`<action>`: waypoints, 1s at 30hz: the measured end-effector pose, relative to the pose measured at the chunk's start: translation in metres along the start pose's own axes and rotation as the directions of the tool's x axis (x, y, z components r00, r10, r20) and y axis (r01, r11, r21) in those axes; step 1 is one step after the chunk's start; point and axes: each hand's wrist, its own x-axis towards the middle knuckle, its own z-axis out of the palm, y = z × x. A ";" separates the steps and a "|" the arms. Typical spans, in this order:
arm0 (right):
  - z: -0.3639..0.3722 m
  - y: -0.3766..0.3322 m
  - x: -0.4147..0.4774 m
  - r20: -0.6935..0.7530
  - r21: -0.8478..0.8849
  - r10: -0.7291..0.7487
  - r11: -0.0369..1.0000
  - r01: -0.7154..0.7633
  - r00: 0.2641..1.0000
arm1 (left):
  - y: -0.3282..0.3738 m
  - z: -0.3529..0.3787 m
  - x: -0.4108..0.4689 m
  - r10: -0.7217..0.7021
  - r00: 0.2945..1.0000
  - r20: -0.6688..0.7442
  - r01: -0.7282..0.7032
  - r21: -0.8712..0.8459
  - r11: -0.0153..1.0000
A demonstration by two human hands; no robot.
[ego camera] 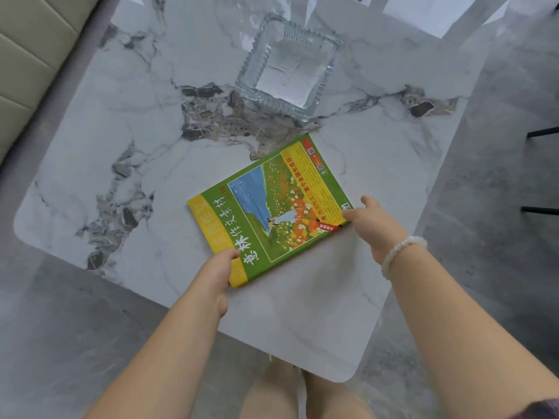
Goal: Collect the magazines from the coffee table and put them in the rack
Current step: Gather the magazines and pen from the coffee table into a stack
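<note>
A green-and-yellow magazine with a painted flower field on its cover sits near the middle of the white marble coffee table. My left hand grips its near left corner, thumb on the cover. My right hand, with a bead bracelet at the wrist, holds the near right corner by the barcode. Whether the magazine rests on the table or is slightly raised cannot be told. No rack is in view.
A square clear glass ashtray stands on the table just beyond the magazine. A beige sofa lies at the far left. Dark chair legs show at the right edge. Grey floor surrounds the table.
</note>
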 end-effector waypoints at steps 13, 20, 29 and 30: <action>-0.039 -0.038 -0.066 -0.177 0.029 -0.186 0.981 0.194 0.966 | 0.031 -0.017 -0.077 0.272 0.937 -0.218 -0.264 0.066 0.962; -0.100 -0.052 -0.108 -0.280 -0.099 -0.358 0.934 0.344 0.891 | 0.060 0.006 -0.146 0.461 0.857 -0.230 -0.468 0.030 0.883; -0.229 -0.053 -0.111 -0.364 -0.351 -0.566 0.819 0.455 0.739 | 0.072 0.107 -0.219 0.644 0.701 -0.306 -0.625 0.172 0.762; -0.247 -0.054 -0.108 -0.357 -0.373 -0.587 0.803 0.465 0.727 | 0.073 0.122 -0.225 0.671 0.675 -0.307 -0.645 0.196 0.739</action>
